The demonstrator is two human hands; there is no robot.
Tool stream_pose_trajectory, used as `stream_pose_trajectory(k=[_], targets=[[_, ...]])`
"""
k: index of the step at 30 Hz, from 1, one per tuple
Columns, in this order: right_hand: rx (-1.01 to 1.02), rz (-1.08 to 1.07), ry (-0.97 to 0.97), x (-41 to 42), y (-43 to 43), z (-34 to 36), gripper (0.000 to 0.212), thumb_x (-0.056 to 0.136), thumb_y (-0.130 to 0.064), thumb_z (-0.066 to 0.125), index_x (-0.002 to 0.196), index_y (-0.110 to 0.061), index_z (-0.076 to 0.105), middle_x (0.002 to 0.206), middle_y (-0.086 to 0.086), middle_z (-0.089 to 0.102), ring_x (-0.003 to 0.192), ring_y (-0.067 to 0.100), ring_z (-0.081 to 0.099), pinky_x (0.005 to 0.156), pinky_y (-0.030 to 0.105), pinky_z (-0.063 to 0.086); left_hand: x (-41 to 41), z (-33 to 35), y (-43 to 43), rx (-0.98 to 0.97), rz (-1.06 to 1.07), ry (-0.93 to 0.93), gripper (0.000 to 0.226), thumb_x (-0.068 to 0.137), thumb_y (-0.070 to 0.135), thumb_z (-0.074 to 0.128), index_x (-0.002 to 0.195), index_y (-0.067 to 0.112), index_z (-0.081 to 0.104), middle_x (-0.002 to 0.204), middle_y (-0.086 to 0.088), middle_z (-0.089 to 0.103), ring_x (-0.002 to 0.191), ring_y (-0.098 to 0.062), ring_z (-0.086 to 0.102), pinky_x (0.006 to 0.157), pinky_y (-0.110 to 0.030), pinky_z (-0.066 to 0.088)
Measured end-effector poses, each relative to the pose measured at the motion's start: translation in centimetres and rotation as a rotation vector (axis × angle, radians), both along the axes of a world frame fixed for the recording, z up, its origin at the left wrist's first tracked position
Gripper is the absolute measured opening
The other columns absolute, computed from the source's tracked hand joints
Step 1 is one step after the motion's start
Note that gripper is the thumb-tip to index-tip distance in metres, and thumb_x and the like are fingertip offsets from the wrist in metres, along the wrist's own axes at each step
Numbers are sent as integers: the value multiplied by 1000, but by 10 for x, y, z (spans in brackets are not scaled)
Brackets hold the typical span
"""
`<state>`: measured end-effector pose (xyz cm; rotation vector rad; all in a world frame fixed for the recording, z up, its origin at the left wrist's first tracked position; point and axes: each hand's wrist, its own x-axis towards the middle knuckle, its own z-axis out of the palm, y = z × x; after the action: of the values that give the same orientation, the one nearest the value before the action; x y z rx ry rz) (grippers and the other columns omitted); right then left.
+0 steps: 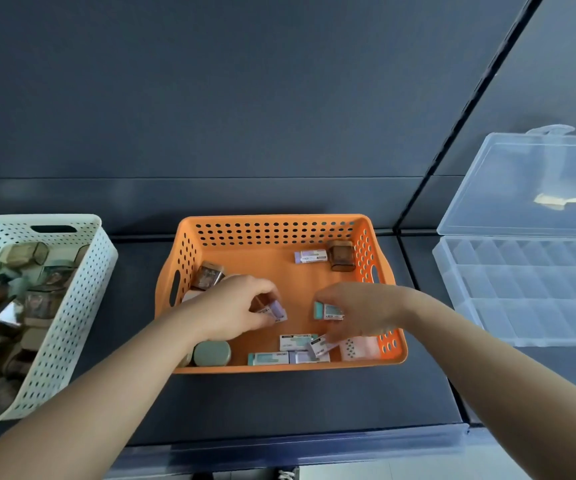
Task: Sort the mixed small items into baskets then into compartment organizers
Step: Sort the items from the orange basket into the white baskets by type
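Head view showed the left hand (234, 308) pinching a purple eraser (277, 310) and the right hand (361, 315) pinching a teal eraser (328, 310) inside the orange basket (276, 219), where either fingertip grip could slip and drop it.

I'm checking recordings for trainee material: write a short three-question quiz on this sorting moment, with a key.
1. Multiple choice: the left hand and right hand both reach into the A) white basket, B) orange basket, C) clear organizer.
2. True or false: the clear organizer's lid is shut.
3. Fill in: the right hand pinches a ____-ended eraser.
Key: 1 B. 2 false: the lid of the clear organizer stands open. 3 teal.
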<state>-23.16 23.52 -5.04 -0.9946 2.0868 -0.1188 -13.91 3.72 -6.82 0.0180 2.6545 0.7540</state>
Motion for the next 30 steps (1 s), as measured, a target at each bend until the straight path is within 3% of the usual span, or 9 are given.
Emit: stream_pose_trajectory(k=[3, 5, 7, 9, 13, 21, 25, 28, 30], targets=[[67, 9, 63, 3, -5, -6, 48, 83, -37, 70, 126, -22, 53, 116, -8, 49, 111, 16, 50, 87, 26, 41, 2, -6, -4, 60, 71, -28, 20, 88, 37, 64, 107, 35, 58, 105, 12, 58, 94, -3, 56, 74, -20, 47], [59, 14, 85, 3, -8, -11, 44, 81, -35, 72, 119, -23, 56, 107, -9, 47, 108, 17, 52, 88, 28, 46, 3, -9, -7, 145, 119, -49, 15, 89, 34, 64, 103, 35, 58, 104, 13, 64, 96, -5, 61, 86, -33, 52], [42, 7, 86, 0, -9, -13, 32, 81, -34, 72, 107, -23, 59, 101, -11, 48, 101, 16, 55, 85, 30, 50, 2, -9, -8, 164, 139, -71, 14, 91, 34, 59, 105, 37, 57, 110, 11, 61, 101, -7, 60, 92, -36, 51], [-6, -42, 66, -4, -6, -10, 21, 83, -32, 70, 98, -19, 62, 97, -10, 56, 91, 12, 58, 74, 24, 49, 1, -8, -5, 149, 150, -108, 17, 90, 30, 57, 107, 33, 55, 110, 7, 56, 100, -10, 58, 89, -33, 51], [-173, -170, 111, -15, -3, 2, 12, 89, -30, 64, 94, -20, 62, 91, -9, 62, 81, 9, 60, 62, 20, 43, -10, -11, 14, 74, 96, -185, 28, 75, 40, 76, 92, 23, 61, 82, 5, 57, 77, -14, 56, 72, -31, 47], [-329, -303, 164, -20, -3, 3, 16, 87, -29, 67, 97, -19, 60, 95, -7, 60, 79, 7, 57, 61, 19, 43, -17, -20, 28, -13, 32, -278, 26, 75, 38, 78, 90, 22, 65, 94, -5, 65, 84, -23, 62, 67, -31, 45], [-464, -356, 122, -17, -13, 3, 10, 85, -26, 68, 88, -21, 60, 85, -6, 63, 71, 7, 59, 58, 20, 46, -3, -2, 11, 21, 126, -127, 19, 80, 39, 73, 81, 26, 59, 84, 8, 53, 82, -16, 54, 67, -30, 42], [-548, -384, 136, -10, -33, 11, 13, 85, -24, 67, 79, -19, 57, 67, -7, 59, 51, 4, 49, 43, 16, 35, 19, 21, -13, 76, 284, 45, 16, 79, 40, 73, 85, 33, 60, 87, 14, 53, 82, -10, 53, 68, -28, 45], [-614, -404, 124, -2, -54, 19, 17, 85, -21, 67, 74, -17, 56, 57, -8, 55, 42, 3, 41, 39, 15, 30, 38, 34, -34, 100, 407, 159, 15, 79, 36, 75, 81, 33, 60, 77, 16, 54, 69, -5, 51, 58, -22, 39]])
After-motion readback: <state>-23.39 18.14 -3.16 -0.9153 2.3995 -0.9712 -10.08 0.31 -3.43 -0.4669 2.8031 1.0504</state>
